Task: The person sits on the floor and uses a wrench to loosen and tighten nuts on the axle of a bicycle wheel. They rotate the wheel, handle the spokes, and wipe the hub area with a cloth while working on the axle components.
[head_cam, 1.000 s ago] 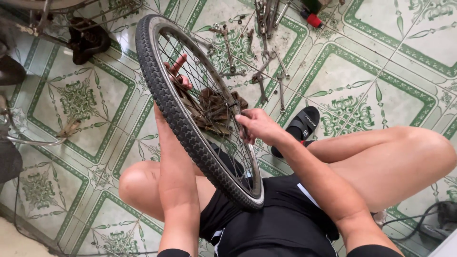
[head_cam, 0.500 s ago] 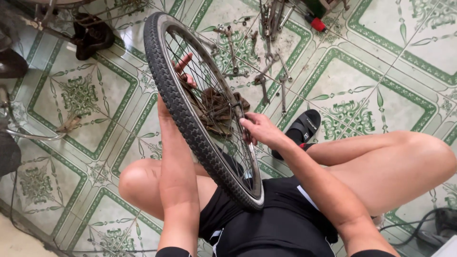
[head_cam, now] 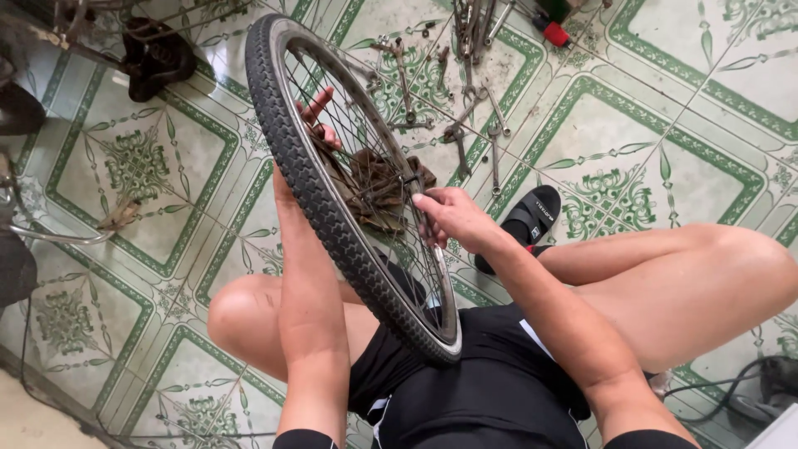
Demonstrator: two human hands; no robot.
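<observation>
The black rubber bicycle tyre (head_cam: 316,191) has a fine blocky tread pattern, around a silver metal rim (head_cam: 432,274) with thin grey spokes. At its middle sits a rust-brown hub and sprocket (head_cam: 378,187). The glazed floor tiles (head_cam: 665,108) are pale cream with dark green borders and green leafy ornaments. The fabric shorts (head_cam: 490,391) are black with small white stripes. A black rubber sandal (head_cam: 524,220) lies beside dull grey steel wrenches (head_cam: 465,125) and a red-capped tool (head_cam: 553,33).

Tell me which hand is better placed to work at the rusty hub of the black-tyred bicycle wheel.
The right hand: its fingers already rest at the rusty hub of the black-tyred bicycle wheel. The left hand is behind the spokes near the rim, apparently steadying the wheel.
</observation>
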